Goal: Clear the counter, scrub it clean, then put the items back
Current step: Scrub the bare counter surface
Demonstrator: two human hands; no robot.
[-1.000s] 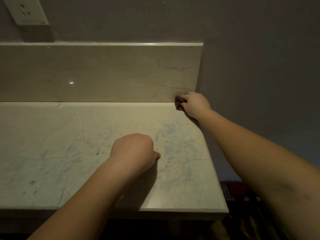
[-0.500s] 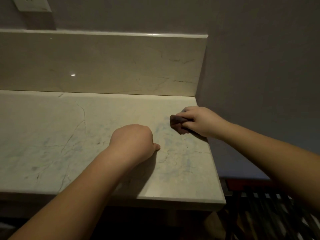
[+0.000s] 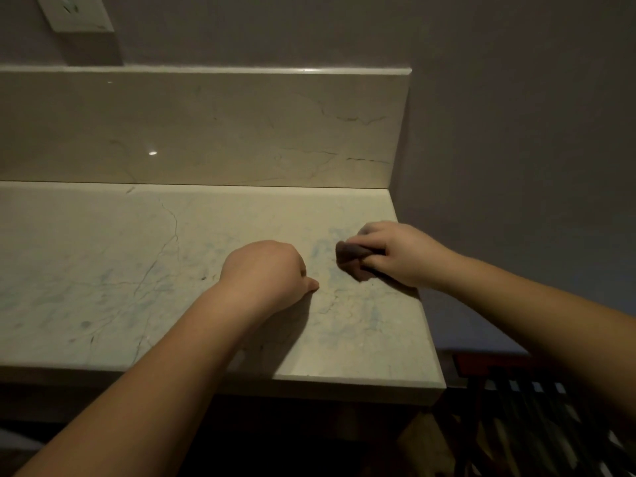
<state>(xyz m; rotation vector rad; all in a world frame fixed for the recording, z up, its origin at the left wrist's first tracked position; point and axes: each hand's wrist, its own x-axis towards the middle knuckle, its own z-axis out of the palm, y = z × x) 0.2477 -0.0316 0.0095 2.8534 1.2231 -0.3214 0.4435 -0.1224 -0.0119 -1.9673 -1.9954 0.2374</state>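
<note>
A pale marble counter (image 3: 103, 270) with dark veins and faint blue smears fills the view. My right hand (image 3: 399, 253) grips a small dark scrub pad (image 3: 351, 256) and holds it down on the counter near the right edge. My left hand (image 3: 265, 270) is curled into a fist that rests on the counter's middle, thumb tip touching the stone, with nothing seen in it. Its fingers are hidden under the back of the hand.
A marble backsplash (image 3: 206, 129) rises behind the counter, ending at the grey wall (image 3: 516, 132) on the right. A white wall outlet (image 3: 74, 12) sits at top left. Below the counter's right end stands a dark slatted rack (image 3: 537, 407).
My right hand has drawn the scrub pad from the back right corner toward me along the right side of the counter. My left fist has stayed put.
</note>
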